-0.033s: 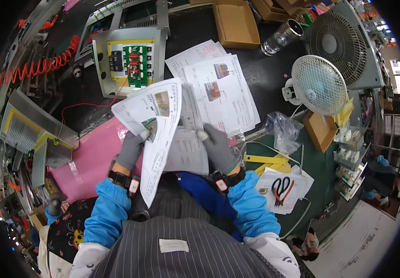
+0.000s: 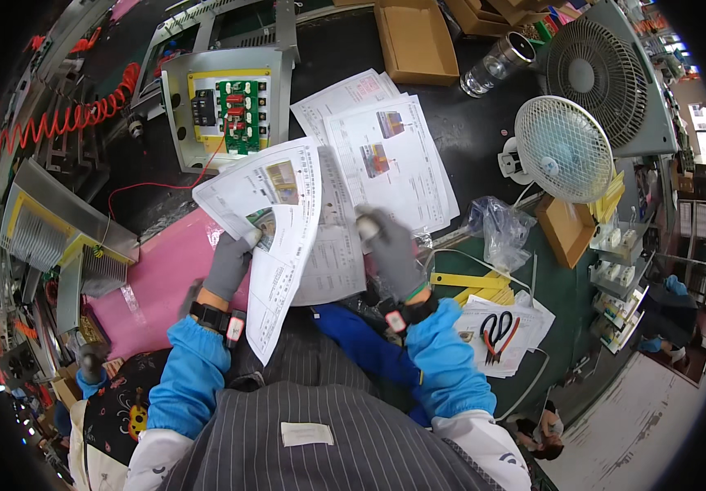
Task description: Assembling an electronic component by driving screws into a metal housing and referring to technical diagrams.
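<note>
My left hand (image 2: pixel 230 263), in a grey glove, is closed on the lower left edge of a printed sheet (image 2: pixel 285 235). The sheet bows upward, with a picture in its upper part and a strip hanging toward my lap. Behind it, more printed sheets (image 2: pixel 328 266) lie partly covered. Just right of their edge is my gloved right hand (image 2: pixel 390 250), blurred by motion. Its fingers look bent, and whether they hold anything does not show. Flat beyond the hands lie other printed pages (image 2: pixel 394 164) with coloured pictures.
A metal housing with a green circuit board (image 2: pixel 239 119) stands at the back left, near a red coiled hose (image 2: pixel 67 123). Pink sheeting (image 2: pixel 165 278) lies left. A white fan (image 2: pixel 564 151), glass bottle (image 2: pixel 496 65), cardboard box (image 2: pixel 417 41), plastic bag (image 2: pixel 500 233) and pliers (image 2: pixel 496 335) lie right.
My right hand has shifted a little to the right, away from the sheets' edge. The sheet in my left hand has tilted slightly and turned more of its printed face upward.
</note>
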Available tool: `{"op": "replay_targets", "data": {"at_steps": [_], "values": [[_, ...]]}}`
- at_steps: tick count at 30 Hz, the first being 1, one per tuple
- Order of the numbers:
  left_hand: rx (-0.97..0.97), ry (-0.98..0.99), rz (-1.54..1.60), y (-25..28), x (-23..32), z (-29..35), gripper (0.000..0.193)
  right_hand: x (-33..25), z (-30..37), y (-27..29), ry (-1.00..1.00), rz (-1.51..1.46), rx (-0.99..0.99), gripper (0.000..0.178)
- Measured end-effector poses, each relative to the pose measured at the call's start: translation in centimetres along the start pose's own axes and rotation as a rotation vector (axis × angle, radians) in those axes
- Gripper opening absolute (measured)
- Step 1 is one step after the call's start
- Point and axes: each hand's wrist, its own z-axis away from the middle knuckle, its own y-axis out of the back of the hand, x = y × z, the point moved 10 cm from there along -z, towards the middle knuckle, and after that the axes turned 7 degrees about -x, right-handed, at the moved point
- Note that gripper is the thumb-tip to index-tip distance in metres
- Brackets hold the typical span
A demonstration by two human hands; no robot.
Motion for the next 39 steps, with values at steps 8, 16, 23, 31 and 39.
{"op": "replay_targets", "data": {"at_steps": [8,16,23,31,39], "values": [[-0.009,-0.002,-0.085,-0.3,0.7,0.1,0.059,7.7,-4.3,13.4,-0.451,0.974,0.351,0.078],[0.039,0.033,-0.085,-0.3,0.4,0.5,0.055,7.2,-4.6,12.5,-0.459,0.966,0.350,0.086],[0.108,-0.005,-0.168,1.0,0.6,0.0,0.051,6.1,-3.9,11.5,-0.257,1.040,0.478,0.076],[0.107,-0.073,-0.280,-2.5,2.6,-0.6,0.062,6.8,-3.3,14.3,-0.149,0.660,0.557,0.023],[-0.247,0.123,-0.202,-7.5,0.2,-1.8,0.048,2.9,-0.2,14.4,0.098,0.370,0.488,0.015]]}}
